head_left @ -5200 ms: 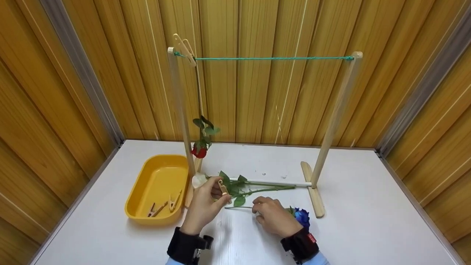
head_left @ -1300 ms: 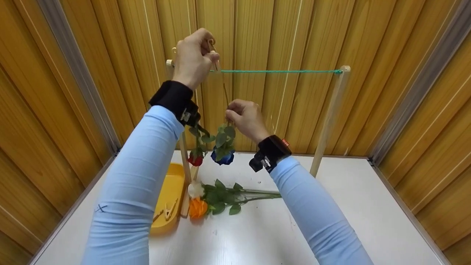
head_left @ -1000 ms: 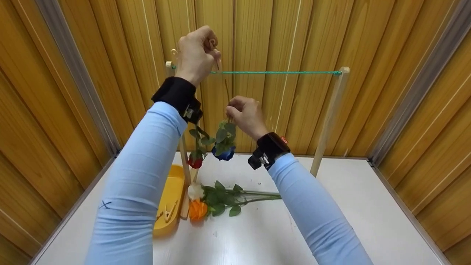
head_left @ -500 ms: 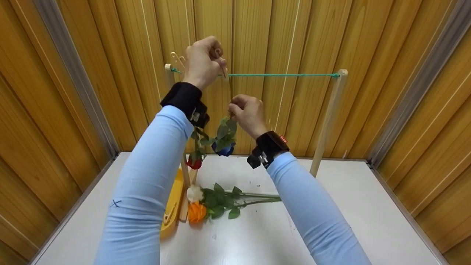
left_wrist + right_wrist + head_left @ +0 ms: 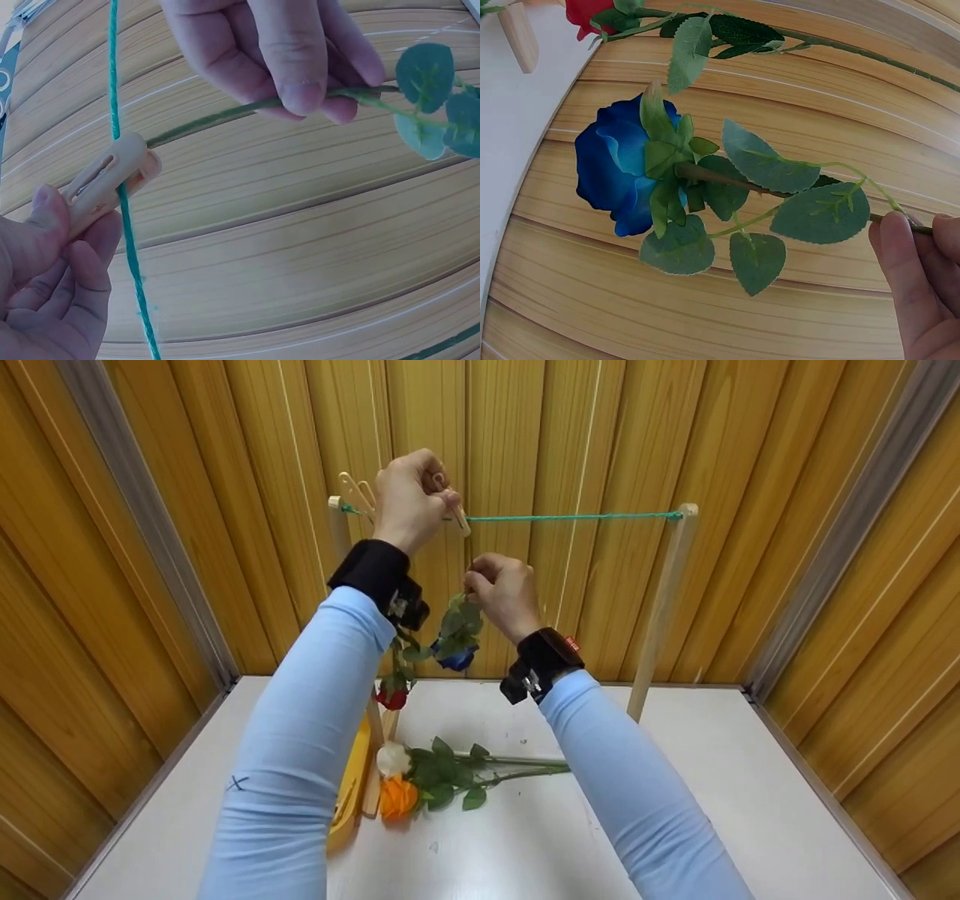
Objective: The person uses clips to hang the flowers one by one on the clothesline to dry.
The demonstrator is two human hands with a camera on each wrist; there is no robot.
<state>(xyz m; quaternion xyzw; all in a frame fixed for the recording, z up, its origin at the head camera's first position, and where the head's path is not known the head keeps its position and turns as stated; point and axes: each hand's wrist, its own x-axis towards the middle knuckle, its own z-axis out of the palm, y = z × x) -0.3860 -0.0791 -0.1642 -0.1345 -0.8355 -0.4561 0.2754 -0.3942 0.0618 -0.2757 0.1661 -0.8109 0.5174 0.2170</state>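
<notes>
At the green cord, my left hand pinches a wooden clothespin by its handle end. In the left wrist view the clothespin's front end crosses the cord and meets the stem end of a blue rose. My right hand holds that stem lower down between thumb and fingers. The blue rose hangs bloom down, its leaves just below the right hand. To its left a red rose also hangs bloom down, below another clothespin at the cord's left end.
Wooden posts, the right one fully in sight at its top, carry the cord. A white rose and an orange rose lie on the white table. My left sleeve partly hides a yellow tray with clothespin parts showing.
Earlier the blue rose lay on the table while my left hand held the clothespin low. Both were raised to the cord; lately the left hand moved slightly down and right, bringing the clothespin over the cord.
</notes>
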